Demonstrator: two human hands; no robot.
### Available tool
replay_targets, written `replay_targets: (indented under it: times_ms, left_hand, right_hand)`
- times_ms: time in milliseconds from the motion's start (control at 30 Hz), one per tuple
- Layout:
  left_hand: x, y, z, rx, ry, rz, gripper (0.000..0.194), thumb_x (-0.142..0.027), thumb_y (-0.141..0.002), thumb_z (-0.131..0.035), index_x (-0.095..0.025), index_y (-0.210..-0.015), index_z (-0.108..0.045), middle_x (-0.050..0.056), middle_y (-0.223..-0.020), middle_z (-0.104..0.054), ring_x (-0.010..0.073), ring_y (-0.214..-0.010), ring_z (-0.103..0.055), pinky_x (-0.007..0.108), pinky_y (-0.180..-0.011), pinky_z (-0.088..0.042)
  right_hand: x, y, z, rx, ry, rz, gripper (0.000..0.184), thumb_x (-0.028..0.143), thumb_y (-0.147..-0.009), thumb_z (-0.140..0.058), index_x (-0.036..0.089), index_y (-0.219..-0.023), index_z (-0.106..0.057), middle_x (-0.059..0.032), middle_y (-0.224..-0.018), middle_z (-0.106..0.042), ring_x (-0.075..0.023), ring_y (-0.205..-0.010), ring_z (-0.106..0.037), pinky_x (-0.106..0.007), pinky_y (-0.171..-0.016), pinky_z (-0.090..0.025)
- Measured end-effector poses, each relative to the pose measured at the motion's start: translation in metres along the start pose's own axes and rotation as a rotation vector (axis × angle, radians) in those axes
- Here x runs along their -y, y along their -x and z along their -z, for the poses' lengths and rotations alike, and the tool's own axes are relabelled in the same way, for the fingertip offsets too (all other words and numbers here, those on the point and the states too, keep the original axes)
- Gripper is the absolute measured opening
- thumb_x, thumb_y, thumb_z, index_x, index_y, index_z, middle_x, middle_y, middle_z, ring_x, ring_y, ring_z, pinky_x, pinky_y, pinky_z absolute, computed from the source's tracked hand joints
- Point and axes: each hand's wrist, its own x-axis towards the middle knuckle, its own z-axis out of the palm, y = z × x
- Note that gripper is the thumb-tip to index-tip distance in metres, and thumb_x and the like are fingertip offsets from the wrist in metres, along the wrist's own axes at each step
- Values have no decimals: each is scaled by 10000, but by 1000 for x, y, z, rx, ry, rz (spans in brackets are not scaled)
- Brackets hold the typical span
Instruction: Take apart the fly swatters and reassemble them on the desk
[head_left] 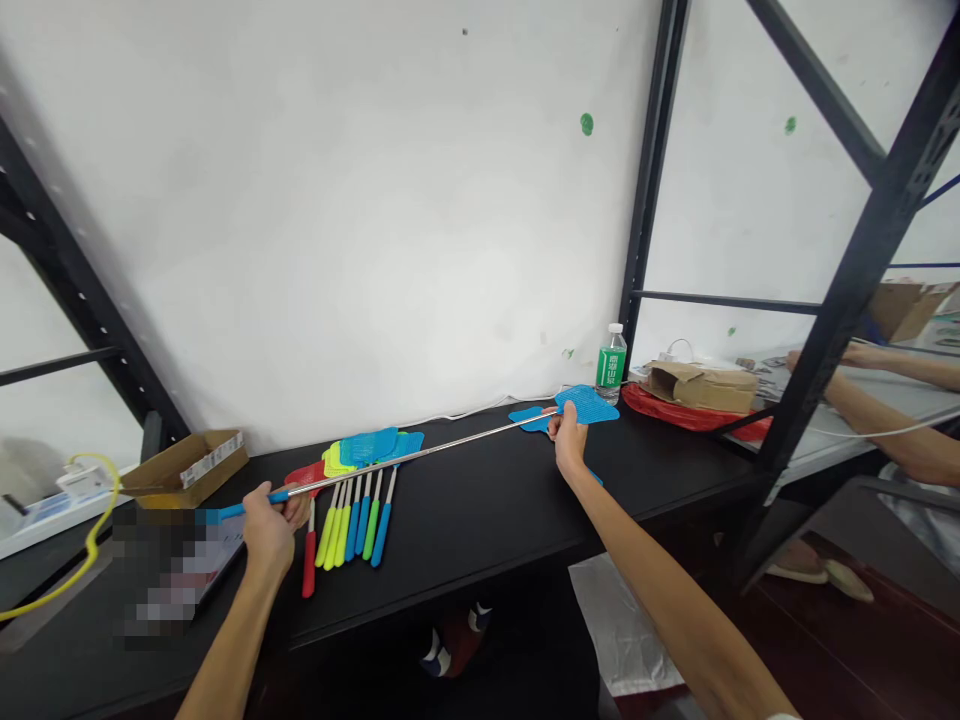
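A telescopic fly swatter with a blue handle and blue mesh head stretches across the table, its metal rod point(450, 443) drawn out long. My left hand point(268, 532) is closed around the handle end, at the left. Near the swatter's head point(592, 404), my right hand point(570, 440) grips the other end of the rod. Beneath that hand lies another blue swatter point(529, 417), partly hidden. Short fly swatters in red, yellow, blue and green lie side by side near my left hand, a red handle point(309, 566) at one end and a blue handle point(382, 535) at the other.
A cardboard tray point(191, 470) and a pixelated flat item stand at the left, near a yellow cable point(105, 530). A green-labelled bottle point(611, 365) stands by the wall. Beyond it are a carton point(701, 388) and red plastic. Shelf posts point(832, 330) flank the table; another person's arms point(892, 420) show right.
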Motion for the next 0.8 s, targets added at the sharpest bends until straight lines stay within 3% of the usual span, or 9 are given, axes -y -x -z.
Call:
replay_targets:
  times_ms: [100,200,333,533,633,800]
  left_hand:
    - [-17,-1,-6,91,68,-49,439,-461,-815,-345,-243,-445,-255,-15,-309,-232,105,-293,-215,267,-357,-206]
    - [-27,5,-26,69,156,-79,435,-461,-819,-329,-242,-453,-243,-24,-314,-201,101,-294,-198,266,-359,-193]
    - [-16,16,-50,75,209,-45,409,-452,-809,-341,-242,-475,-234,-31,-333,-216,99,-300,-218,257,-364,-201]
    - [1,17,-52,102,211,-49,410,-419,-811,-368,-240,-462,-250,-37,-328,-215,100,-301,-208,254,-370,-197]
    - [3,18,-58,125,186,-52,432,-433,-825,-367,-240,-454,-258,-31,-337,-225,105,-311,-227,265,-379,-209]
    - [5,28,-93,171,165,-46,465,-436,-868,-336,-237,-452,-272,-28,-371,-234,104,-343,-227,272,-395,-193]
  right_hand:
    - [5,-9,-6,-20,-47,-27,464,510,-900,-401,183,-664,-630,39,-425,-413,-100,-376,-356,-250,-403,-281]
    - [5,-22,-11,-110,-81,-88,479,502,-895,-385,176,-648,-634,32,-426,-420,-100,-371,-372,-252,-399,-300]
    - [-2,-33,-9,-194,-106,-117,476,522,-889,-392,186,-628,-606,33,-416,-424,-104,-362,-387,-252,-399,-325]
    - [-7,-32,4,-214,-136,-117,472,539,-897,-394,197,-635,-588,38,-413,-411,-108,-366,-385,-245,-390,-327]
    - [-6,-22,-8,-187,-115,-96,493,572,-897,-379,203,-641,-582,40,-418,-407,-111,-369,-389,-248,-391,-328]
    - [-11,0,-41,-81,-112,-127,507,580,-904,-354,207,-641,-572,35,-426,-418,-115,-376,-397,-258,-407,-355]
